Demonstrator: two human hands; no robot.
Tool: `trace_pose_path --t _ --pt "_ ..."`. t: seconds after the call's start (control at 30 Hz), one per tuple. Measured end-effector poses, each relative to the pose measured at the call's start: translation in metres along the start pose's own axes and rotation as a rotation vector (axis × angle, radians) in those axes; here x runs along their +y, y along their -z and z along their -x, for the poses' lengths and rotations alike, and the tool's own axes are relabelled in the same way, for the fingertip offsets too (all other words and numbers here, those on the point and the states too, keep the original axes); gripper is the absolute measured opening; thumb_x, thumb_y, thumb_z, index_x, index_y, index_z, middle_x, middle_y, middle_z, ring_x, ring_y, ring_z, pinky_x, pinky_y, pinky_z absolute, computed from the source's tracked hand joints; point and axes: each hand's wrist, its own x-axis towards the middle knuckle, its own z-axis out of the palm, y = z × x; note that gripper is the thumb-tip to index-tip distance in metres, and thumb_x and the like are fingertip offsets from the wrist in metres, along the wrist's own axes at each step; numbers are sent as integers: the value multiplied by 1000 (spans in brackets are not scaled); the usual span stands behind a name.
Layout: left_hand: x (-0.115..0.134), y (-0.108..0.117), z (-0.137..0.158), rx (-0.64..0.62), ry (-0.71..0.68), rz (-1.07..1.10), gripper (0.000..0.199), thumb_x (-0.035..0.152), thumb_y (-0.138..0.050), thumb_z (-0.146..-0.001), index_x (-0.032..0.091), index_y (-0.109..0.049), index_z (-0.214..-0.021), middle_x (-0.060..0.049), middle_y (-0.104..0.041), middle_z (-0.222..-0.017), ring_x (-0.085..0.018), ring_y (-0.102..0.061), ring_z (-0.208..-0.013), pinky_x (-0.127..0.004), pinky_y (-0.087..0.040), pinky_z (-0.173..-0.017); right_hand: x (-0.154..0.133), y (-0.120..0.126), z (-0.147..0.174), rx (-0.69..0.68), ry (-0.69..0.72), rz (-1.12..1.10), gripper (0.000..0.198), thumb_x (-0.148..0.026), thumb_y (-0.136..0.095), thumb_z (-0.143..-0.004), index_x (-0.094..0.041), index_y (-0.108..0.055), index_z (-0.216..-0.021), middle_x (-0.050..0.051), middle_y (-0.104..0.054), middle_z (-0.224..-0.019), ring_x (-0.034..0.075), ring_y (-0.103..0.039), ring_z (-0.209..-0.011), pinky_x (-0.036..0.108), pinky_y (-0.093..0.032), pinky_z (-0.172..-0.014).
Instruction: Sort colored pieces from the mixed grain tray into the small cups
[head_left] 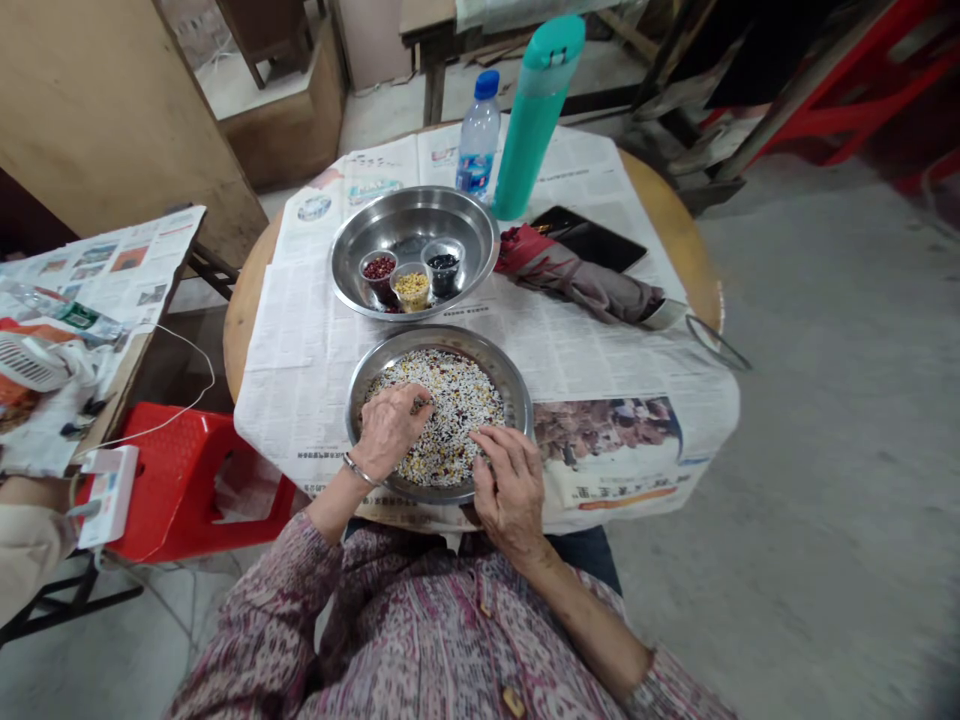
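In front of me a shallow steel basin (523,395) holds a mix of white grains (457,395) with yellow, dark red and black beans among them. My left hand (391,432) is over the basin's left side, its fingers curled together; what they hold, if anything, is too small to make out. At the right rim my right hand (511,485) has its fingers bent over the grains, thumb and forefinger apart. Behind it, a larger steel basin (352,225) contains clear cups of red beans (379,270), yellow kernels (412,287) and black beans (443,268).
Newspaper (289,350) covers the round table. A water bottle (478,140), a tall teal bottle (536,120), a dark phone-like slab (592,238) and a folded umbrella (592,285) stand or lie beyond. A red stool (180,480) and a power strip (109,495) are at left.
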Motion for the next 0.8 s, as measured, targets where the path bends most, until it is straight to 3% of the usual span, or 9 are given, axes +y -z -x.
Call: trace_pose_path --t 0.23,0.33,0.4,0.47,0.53,0.6,0.67,0.8 --pt "6 0 -5 -6 25 14 7 21 -64 -87 23 -71 -88 -2 -72 -87 -16 -64 -84 -27 -47 -81 -1 0 0 6 2 0 37 -14 -47 -92 -21 -58 -126 11 -64 -120 26 -53 -119 49 -45 -105" --pt "5 2 -6 15 52 152 7 20 -63 -85 21 -70 -86 0 -66 -75 -14 -59 -74 -27 -44 -77 -1 0 -1 7 -1 3 37 -15 -47 -92 -22 -58 -127 10 -64 -121 26 -53 -119 49 -45 -105" --pt "3 4 -6 17 126 398 7 22 -63 -84 19 -68 -81 2 -58 -64 -11 -52 -64 -25 -41 -69 0 0 -1 7 7 7 37 -14 -47 -92 -21 -58 -127 11 -64 -120 26 -53 -119 49 -45 -105" --pt "-1 8 -6 -6 255 777 11 26 -60 -83 17 -64 -78 4 -53 -61 -9 -46 -58 -23 -38 -62 0 0 -1 6 16 9 36 -13 -48 -92 -21 -58 -126 11 -64 -120 26 -53 -119 48 -45 -104" --pt "-6 12 -5 -44 402 1146 11 27 -58 -80 16 -60 -79 2 -57 -67 -8 -48 -58 -22 -39 -60 0 0 0 2 17 10 36 -13 -48 -92 -21 -58 -126 11 -64 -120 26 -53 -119 49 -45 -105" --pt "-11 15 -3 -77 490 1322 11 24 -61 -75 15 -60 -82 1 -60 -71 -7 -50 -59 -22 -40 -61 0 1 0 -1 12 10 36 -13 -48 -92 -21 -58 -126 11 -64 -120 26 -53 -119 49 -45 -105" --pt "-14 16 0 -82 470 1256 14 23 -64 -73 15 -64 -83 1 -60 -71 -7 -48 -59 -21 -39 -61 0 1 0 -3 10 8 36 -13 -48 -92 -21 -58 -126 11 -64 -120 26 -53 -119 49 -45 -105" --pt "-13 12 4 -59 250 763 10 25 -65 -79 16 -69 -81 4 -54 -62 -9 -44 -60 -23 -36 -61 0 1 0 -3 15 3 36 -12 -48 -92 -21 -58 -126 11 -65 -120 25 -52 -119 49 -45 -105"
